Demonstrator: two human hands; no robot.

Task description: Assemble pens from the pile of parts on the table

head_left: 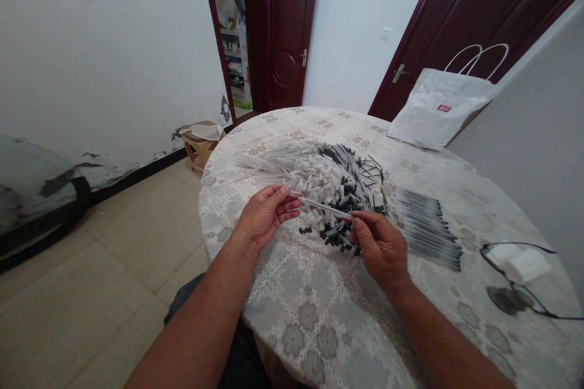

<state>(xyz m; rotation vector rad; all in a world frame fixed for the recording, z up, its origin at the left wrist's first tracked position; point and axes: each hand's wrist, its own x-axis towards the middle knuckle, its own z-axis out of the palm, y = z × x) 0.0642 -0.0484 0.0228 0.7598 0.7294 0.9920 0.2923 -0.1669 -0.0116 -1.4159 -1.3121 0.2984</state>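
Note:
Between my two hands stretches a thin, whitish pen barrel (325, 206), tilted down to the right over the table. The left end is pinched between thumb and fingers of my left hand (267, 213). My right hand (381, 248) grips the other end, its fingertips hiding that tip. Behind and below the barrel lies a heap of short white pieces (314, 173), with long translucent tubes (262, 161) at its left. Small black caps (335, 234) are scattered along the near side. Thin dark refills (371, 171) lie loose at the back right.
Right of the heap, several clear, black-tipped pens (424, 225) lie in a row. Glasses (515, 282) and a white roll (527, 264) rest farther right on the patterned tablecloth (314, 334). A white paper bag (440, 109) stands at the back; a stool (201, 143) is beyond the table's left edge.

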